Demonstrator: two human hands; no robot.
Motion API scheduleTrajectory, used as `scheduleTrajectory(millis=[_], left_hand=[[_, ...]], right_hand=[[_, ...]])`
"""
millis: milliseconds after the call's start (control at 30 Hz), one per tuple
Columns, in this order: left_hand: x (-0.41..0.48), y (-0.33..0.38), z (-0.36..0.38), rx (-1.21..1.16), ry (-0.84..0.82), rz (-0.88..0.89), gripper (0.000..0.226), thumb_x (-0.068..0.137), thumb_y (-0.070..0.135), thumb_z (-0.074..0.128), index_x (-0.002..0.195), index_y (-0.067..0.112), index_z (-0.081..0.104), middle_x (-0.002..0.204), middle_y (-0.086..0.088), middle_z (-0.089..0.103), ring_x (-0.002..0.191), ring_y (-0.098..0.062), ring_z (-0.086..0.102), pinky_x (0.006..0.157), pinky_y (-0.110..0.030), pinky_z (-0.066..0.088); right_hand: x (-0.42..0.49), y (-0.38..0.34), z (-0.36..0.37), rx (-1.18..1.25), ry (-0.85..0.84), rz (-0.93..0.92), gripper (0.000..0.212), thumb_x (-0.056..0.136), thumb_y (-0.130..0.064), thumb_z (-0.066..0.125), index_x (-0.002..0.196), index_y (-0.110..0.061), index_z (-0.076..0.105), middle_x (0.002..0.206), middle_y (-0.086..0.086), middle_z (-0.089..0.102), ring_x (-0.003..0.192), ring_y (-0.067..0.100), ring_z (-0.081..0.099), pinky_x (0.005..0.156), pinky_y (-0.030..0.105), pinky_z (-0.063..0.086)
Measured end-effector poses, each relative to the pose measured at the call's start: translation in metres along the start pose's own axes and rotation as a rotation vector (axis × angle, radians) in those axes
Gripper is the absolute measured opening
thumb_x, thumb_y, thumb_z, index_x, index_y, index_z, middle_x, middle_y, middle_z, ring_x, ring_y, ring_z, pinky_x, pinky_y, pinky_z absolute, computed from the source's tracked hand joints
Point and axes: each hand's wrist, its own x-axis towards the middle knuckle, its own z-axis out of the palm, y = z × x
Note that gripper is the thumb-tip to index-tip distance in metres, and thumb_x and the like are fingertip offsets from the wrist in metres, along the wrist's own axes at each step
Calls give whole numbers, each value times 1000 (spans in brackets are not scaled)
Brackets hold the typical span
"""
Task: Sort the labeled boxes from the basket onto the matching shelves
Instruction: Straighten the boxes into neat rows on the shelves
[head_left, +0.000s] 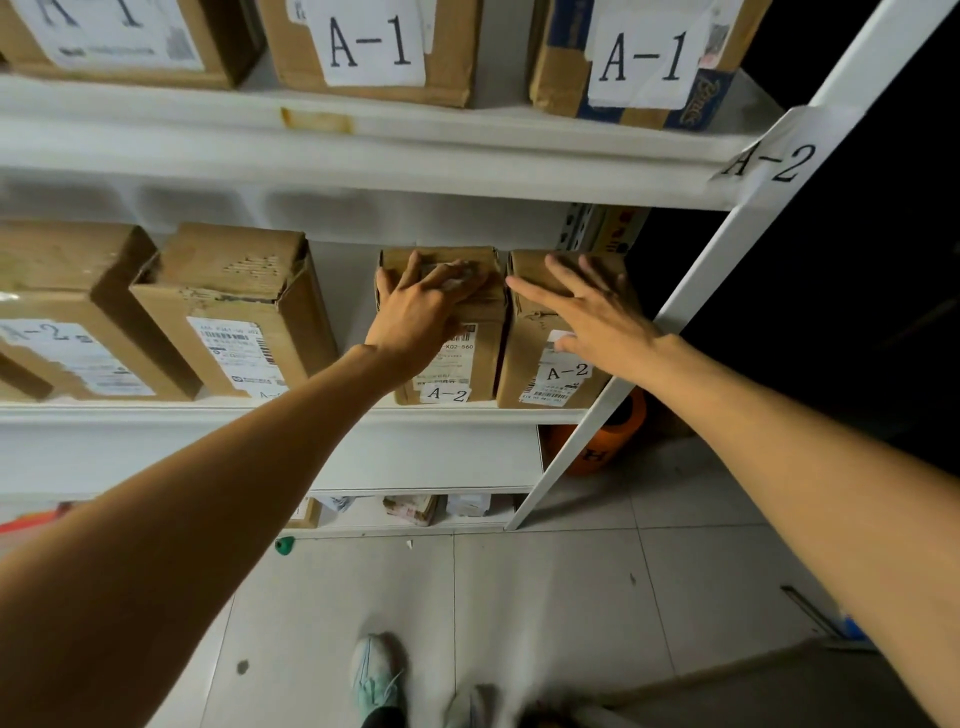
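Note:
Two small cardboard boxes labelled A-2 stand side by side on the A-2 shelf (467, 415). My left hand (421, 306) lies on top of the left one (457, 364), fingers spread and slightly bent over its top. With straight, spread fingers my right hand (592, 312) rests flat against the right box (540, 364). The paper tag A-2 (769, 156) is stuck on the white upright at the right. The basket is out of view.
Two larger A-2 boxes (234, 312) stand further left on the same shelf. Boxes marked A-1 (374, 47) fill the shelf above. An orange roll (602, 441) sits on the tiled floor behind the upright. My feet (379, 675) are below.

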Motion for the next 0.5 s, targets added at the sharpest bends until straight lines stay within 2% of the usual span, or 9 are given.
scheduleTrajectory(millis=[200, 333, 400, 500], left_hand=[[0, 0, -4, 7, -45, 20, 77, 90, 33, 61, 151, 38, 13, 160, 4, 17, 147, -36, -1, 110, -67, 2], [-17, 1, -22, -24, -47, -26, 88, 86, 35, 66, 153, 34, 8, 161, -1, 9, 148, -30, -4, 112, -62, -4], [-39, -2, -30, -43, 2, -46, 85, 85, 33, 67, 152, 29, 15, 159, -4, 17, 148, -27, 7, 117, -56, 5], [-82, -24, -38, -50, 71, -98, 74, 85, 28, 67, 149, 23, 29, 151, -8, 33, 139, -28, 29, 114, -43, 26]], right_hand=[[-4, -3, 0, 33, -11, 16, 101, 89, -7, 62, 144, -56, -6, 161, 1, -11, 146, 35, -10, 112, 65, -1], [-8, -22, -3, 78, 19, 15, 105, 82, -18, 72, 152, -39, -4, 161, 11, -6, 147, 35, -10, 112, 60, -7], [-12, -42, -1, 102, 97, -19, 100, 83, -18, 70, 154, -25, 0, 161, 12, 3, 148, 32, -4, 117, 52, -2], [-14, -82, 4, 180, 220, -179, 78, 86, -9, 63, 152, -9, 20, 156, 14, 22, 145, 32, 17, 118, 46, 23]])
